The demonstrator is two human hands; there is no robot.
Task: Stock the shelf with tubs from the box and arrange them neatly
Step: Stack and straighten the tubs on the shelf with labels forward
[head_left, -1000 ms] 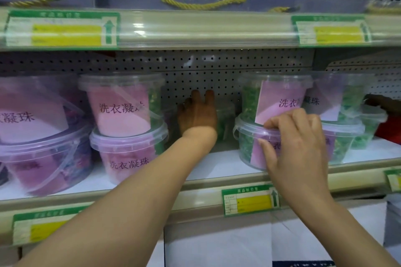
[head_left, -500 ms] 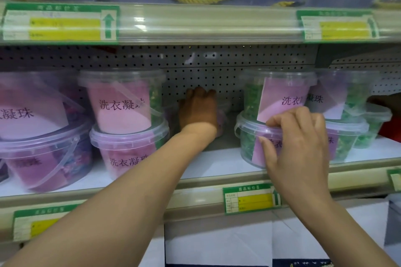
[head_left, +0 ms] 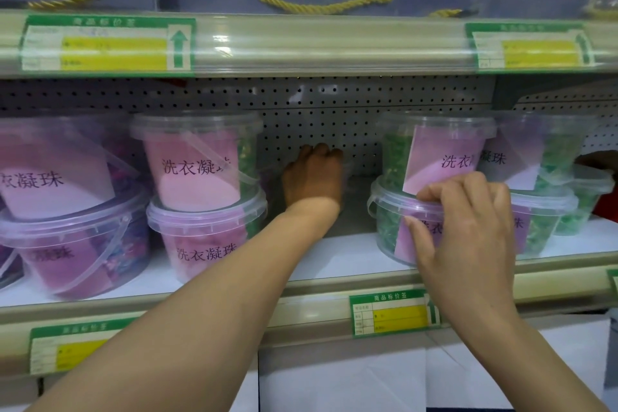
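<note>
Left hand [head_left: 312, 177]: frame centre, deep in the shelf [head_left: 334, 257] gap, fingers curled; grip unclear.
Right hand [head_left: 468, 227]: lower right, gripping green tub [head_left: 388, 224].

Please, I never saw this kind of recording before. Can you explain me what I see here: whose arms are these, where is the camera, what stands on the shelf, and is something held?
There is no machine: a person works with bare hands. The single picture comes from a camera worn on the person's head, looking forward and down, so both arms enter from below.

On the white shelf stand clear plastic tubs with pink labels, stacked in twos. On the left are tubs with purple contents; on the right are green-filled tubs.

The left hand reaches deep into the gap between the stacks, at a tub at the back that is hard to see; its fingers are hidden. The right hand grips the lower green tub, fingers over its lid rim and thumb on its front.
</note>
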